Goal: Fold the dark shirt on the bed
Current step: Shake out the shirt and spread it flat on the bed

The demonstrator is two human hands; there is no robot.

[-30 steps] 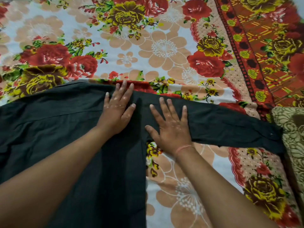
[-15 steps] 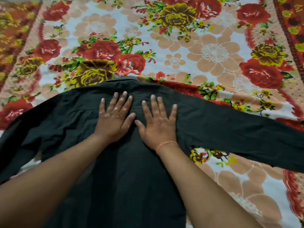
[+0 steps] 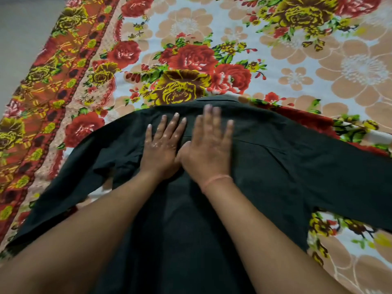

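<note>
The dark shirt [image 3: 286,166] lies spread on the bed, collar at the far side and both sleeves stretched out to the left and right. My left hand [image 3: 162,146] lies flat on the upper back of the shirt, fingers straight. Right beside it, my right hand [image 3: 209,148] presses flat on the cloth just below the collar, fingers spread, thumbs nearly touching. A thin orange thread circles my right wrist. The left sleeve is rumpled near the armpit. My forearms hide part of the shirt's body.
A floral bedsheet [image 3: 297,66] with red, yellow and beige flowers covers the bed. Its orange patterned border [image 3: 53,77] runs along the left edge, with bare grey floor [image 3: 19,28] beyond.
My right hand has slid left from the right sleeve to the shirt's centre, beside the left hand. The view has swung left, showing the left sleeve and bed edge.
</note>
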